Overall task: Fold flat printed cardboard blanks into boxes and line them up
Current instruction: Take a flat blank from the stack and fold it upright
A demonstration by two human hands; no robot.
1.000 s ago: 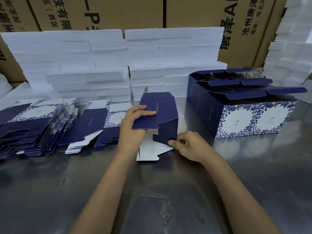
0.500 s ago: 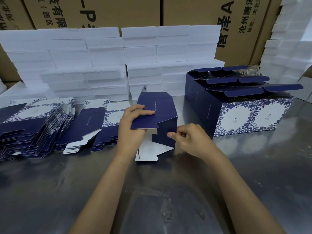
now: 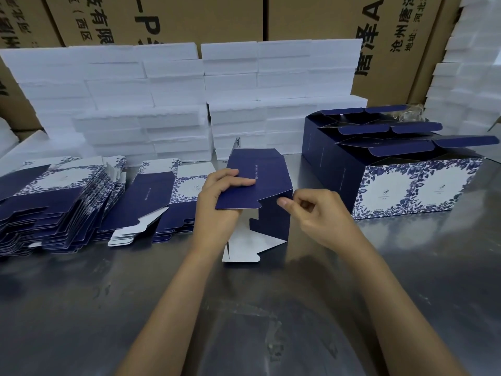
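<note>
Where the steel table [image 3: 81,308] reaches its far left, a slumped stack of flat blanks [image 3: 51,210] lies fanned out, navy panels and blue floral print showing, and just beside it to the right sits a second, lower pile of blanks [image 3: 160,202] with white tabs sticking out toward the viewer. Behind both piles, white foam blocks [image 3: 141,104] are stacked in rows against brown shipping cartons [image 3: 189,17] printed with black characters. Near the table's middle stands the half-folded box [image 3: 268,194], navy outside and white inside, its bottom flaps splayed on the steel. The left hand [image 3: 219,210] holds the box's near top flap, thumb on top of the navy panel and fingers curled beneath it, the flap lifted and tilted. The right hand [image 3: 320,213] is at the box's right vertical edge, its fingers curled in and the forefinger tip touching the navy side wall; whether it actually pinches the card I cannot tell. Right of that, near but apart, a row of finished boxes [image 3: 406,191] stands upright with lids open, floral faces toward the viewer. More white foam [image 3: 466,77] is piled at the far right edge.
</note>
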